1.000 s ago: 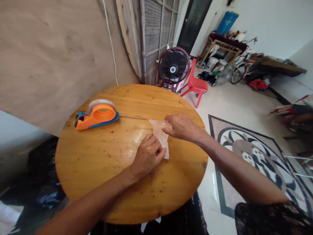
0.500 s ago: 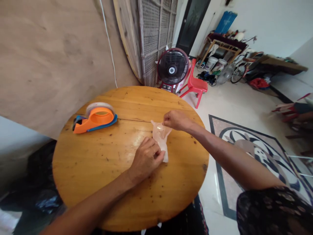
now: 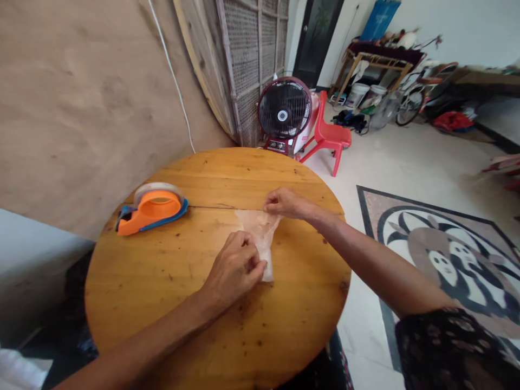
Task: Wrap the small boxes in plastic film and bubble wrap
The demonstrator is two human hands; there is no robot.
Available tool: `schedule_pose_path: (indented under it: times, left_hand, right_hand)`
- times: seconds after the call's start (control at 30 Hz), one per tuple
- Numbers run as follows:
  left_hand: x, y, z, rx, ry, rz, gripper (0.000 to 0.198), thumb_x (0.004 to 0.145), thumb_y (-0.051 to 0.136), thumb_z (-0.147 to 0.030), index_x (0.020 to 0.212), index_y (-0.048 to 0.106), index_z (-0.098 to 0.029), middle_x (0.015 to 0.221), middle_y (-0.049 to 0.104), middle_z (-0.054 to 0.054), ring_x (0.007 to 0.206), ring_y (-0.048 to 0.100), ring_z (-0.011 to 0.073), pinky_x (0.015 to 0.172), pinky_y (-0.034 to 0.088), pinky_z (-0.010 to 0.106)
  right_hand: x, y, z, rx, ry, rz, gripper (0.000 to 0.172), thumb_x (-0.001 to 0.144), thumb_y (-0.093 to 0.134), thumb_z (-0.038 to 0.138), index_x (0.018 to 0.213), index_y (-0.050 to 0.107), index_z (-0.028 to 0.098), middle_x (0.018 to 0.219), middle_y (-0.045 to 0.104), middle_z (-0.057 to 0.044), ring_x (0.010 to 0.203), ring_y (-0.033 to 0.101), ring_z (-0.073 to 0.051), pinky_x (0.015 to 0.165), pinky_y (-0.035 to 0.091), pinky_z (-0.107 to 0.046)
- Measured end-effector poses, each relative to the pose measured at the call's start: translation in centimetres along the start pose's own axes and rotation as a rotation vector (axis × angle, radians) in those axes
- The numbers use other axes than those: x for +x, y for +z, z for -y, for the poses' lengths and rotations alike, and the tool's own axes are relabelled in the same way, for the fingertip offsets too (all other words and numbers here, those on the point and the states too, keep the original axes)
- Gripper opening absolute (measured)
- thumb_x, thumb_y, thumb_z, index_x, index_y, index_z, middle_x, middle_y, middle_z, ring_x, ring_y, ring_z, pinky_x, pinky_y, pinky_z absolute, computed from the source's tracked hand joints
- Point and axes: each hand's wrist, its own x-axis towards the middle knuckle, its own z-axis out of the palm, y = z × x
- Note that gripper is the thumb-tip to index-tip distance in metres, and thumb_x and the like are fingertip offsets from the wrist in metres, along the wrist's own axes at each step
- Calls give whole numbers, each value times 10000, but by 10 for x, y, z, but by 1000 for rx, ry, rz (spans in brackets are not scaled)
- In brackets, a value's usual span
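A thin, see-through, whitish plastic bag [image 3: 266,252] lies crumpled on the round wooden table [image 3: 195,303], its far end spread wider than its near end. My right hand [image 3: 285,203] pinches its far right corner between thumb and fingertips. Over the left edge of the bag, my left hand [image 3: 238,264] is closed, with thumb and fingers pressed on its near part. The fingers hide some of the bag's left side. To the left stands an orange and blue tape dispenser [image 3: 153,210] with a roll of tape in it, touched by neither hand.
A plywood panel [image 3: 81,97] borders the table on the left. Beyond the far edge stand a dark red fan heater [image 3: 284,111] and a red plastic chair [image 3: 331,132]. A panda floor mosaic [image 3: 450,260] lies to the right, with a bicycle [image 3: 410,103] farther back.
The far end of the bag has spread out wider to the left. Both hands keep their hold on it. The whole view has shifted slightly.
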Motion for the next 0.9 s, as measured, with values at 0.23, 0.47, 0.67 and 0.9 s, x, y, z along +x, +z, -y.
schedule_pose_path:
  times: [0.23, 0.47, 0.67, 0.9]
  left_hand:
    - [-5, 3, 3, 12, -16, -24, 67, 819, 652, -173, 845, 592, -188, 1320, 493, 154, 1249, 539, 298, 976, 536, 463]
    - [1, 2, 10, -58, 34, 70, 47, 848, 623, -178, 854, 581, -198, 1423, 483, 161, 1305, 532, 285, 969, 550, 404]
    - [18, -4, 19, -134, 66, 238, 89, 813, 641, -174, 822, 561, -213, 1369, 561, 135, 1290, 557, 261, 986, 537, 389]
    - [29, -6, 18, -88, 87, 269, 114, 798, 618, -181, 779, 510, -214, 1275, 604, 122, 1185, 596, 260, 915, 553, 376]
  right_hand:
    - [11, -2, -15, 328, 8, 92, 91, 763, 633, 225, 725, 663, 148, 613, 587, 39, 567, 509, -86, 571, 381, -209]
    - [31, -15, -22, 461, 96, 343, 121, 747, 699, 239, 677, 658, 149, 603, 621, 26, 547, 541, -73, 542, 424, -181]
    - [43, -12, -27, 443, 152, 386, 117, 762, 689, 214, 676, 643, 149, 572, 626, 20, 488, 539, -69, 435, 376, -167]
    - [52, -10, -30, 466, 189, 431, 162, 749, 739, 265, 689, 640, 153, 598, 631, 19, 494, 541, -71, 424, 392, -173]
